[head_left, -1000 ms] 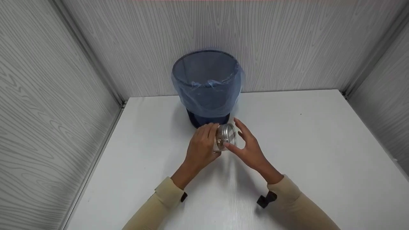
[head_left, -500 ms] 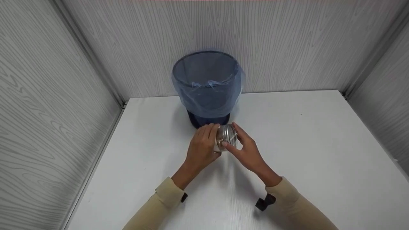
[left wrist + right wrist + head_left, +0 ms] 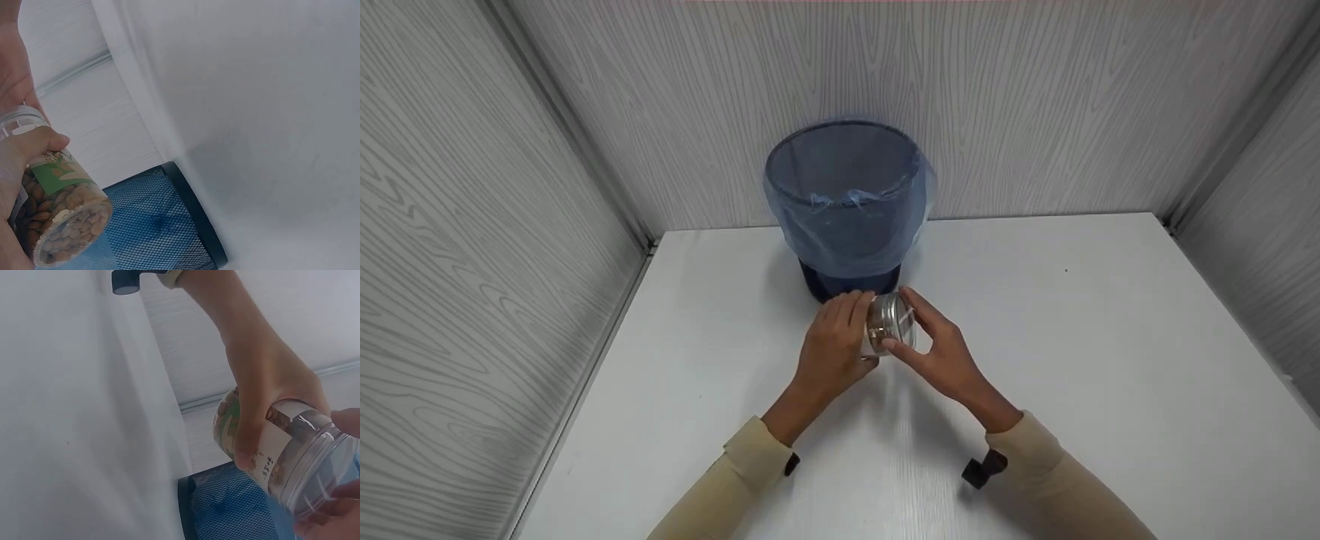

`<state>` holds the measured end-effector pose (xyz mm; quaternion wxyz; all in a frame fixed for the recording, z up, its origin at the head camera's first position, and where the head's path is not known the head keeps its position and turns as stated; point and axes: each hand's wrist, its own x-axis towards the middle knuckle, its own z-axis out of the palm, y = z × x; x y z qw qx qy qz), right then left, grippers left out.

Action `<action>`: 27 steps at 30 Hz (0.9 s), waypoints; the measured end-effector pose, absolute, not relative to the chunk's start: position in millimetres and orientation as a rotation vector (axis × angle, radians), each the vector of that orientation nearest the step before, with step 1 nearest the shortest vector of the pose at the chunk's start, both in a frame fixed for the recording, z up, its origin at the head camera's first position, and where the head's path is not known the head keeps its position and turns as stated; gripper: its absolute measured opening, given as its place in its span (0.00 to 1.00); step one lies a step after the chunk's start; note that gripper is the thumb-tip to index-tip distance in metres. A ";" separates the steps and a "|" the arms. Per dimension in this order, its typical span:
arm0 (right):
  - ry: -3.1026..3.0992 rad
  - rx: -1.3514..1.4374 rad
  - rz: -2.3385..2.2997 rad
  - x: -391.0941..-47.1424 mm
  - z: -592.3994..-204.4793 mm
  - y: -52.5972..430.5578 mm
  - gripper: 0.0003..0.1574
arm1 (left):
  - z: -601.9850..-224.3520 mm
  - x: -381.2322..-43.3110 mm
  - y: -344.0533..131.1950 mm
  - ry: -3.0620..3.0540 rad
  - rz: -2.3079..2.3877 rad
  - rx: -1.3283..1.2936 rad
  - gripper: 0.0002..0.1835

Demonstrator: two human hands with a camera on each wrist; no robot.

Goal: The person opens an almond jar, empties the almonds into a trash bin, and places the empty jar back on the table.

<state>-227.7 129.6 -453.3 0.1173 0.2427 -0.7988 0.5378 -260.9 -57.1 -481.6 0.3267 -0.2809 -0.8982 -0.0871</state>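
A clear jar of almonds (image 3: 59, 175) with a green and white label is tipped on its side above the table. My left hand (image 3: 832, 339) grips its body, with the thumb across the label in the left wrist view. The jar's lid end (image 3: 901, 321) faces right. There my right hand (image 3: 951, 361) holds the clear lid (image 3: 322, 473) by its rim, thumb on the near side and fingers on the far side. In the right wrist view, only parts of the right fingers (image 3: 337, 517) show at the edge. The lid sits on the jar.
Just beyond the hands stands a dark mesh wastebasket (image 3: 851, 236), lined with a blue plastic bag folded over its rim. It stands on a white table (image 3: 1035, 315). Wood-grain panels (image 3: 1035, 97) rise behind and on both sides.
My right fingers, spread away from the lid a second ago, have come in onto its rim. The left hand and jar stay almost where they were.
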 end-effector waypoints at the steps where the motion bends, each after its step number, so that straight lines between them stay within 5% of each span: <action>1: -2.334 0.726 1.554 -230.8 -458.0 130.7 0.48 | -481.9 -260.9 -57.0 -2.355 -0.231 -0.734 0.49; 12: -2.314 0.852 1.366 -248.1 -477.9 137.2 0.51 | -484.8 -260.6 -56.2 -2.371 -0.340 -0.723 0.46; 27: -2.227 1.043 1.341 -229.7 -438.2 130.9 0.47 | -488.2 -263.3 -57.7 -2.360 -0.435 -0.703 0.47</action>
